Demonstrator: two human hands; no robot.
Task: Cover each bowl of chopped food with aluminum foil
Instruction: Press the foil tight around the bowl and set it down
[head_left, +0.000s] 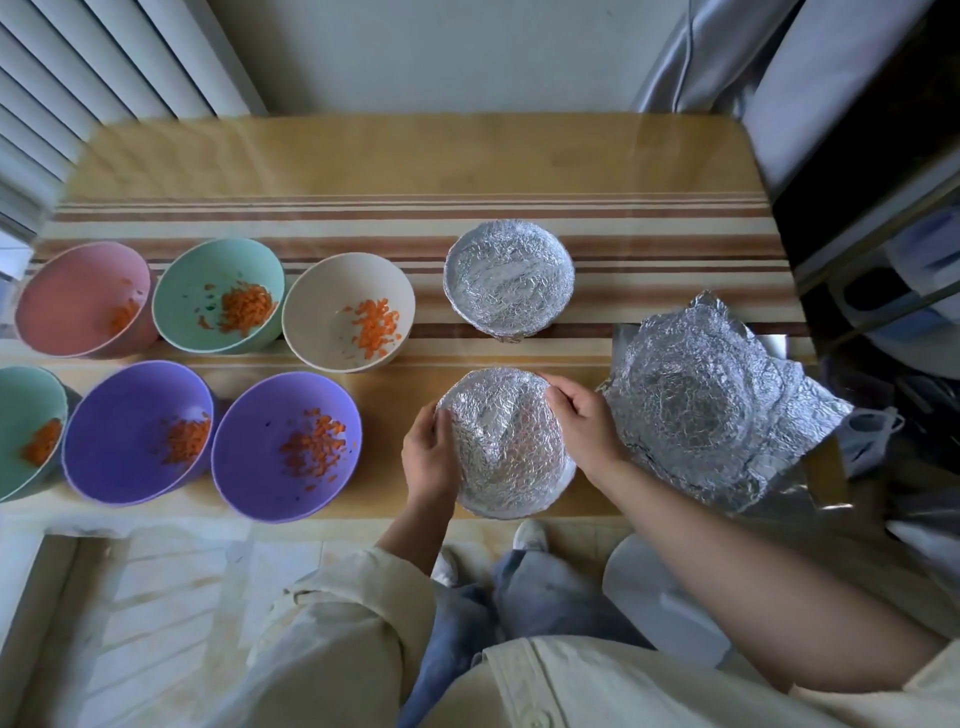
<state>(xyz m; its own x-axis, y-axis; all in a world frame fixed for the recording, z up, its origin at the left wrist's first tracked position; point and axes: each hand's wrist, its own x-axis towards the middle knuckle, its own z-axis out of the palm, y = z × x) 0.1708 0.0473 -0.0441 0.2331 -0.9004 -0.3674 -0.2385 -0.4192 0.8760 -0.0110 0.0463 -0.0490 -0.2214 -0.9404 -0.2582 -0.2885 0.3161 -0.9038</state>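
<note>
No text, label or number is readable

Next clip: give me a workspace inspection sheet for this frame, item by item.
Surface: table with a striped cloth under a glossy top.
Job's things: six uncovered bowls of chopped orange food: pink bowl, green bowl, cream bowl, edge green bowl, left purple bowl, right purple bowl. The far covered bowl and near covered bowl are wrapped in foil. Loose foil lies crumpled to the right.
Clutter: what looks like a pale bag at the right edge.
Hands: left hand and right hand grip opposite sides of the near covered bowl.
Cables: nothing seen.
Surroundings: blinds, curtain, tiled floor.
</note>
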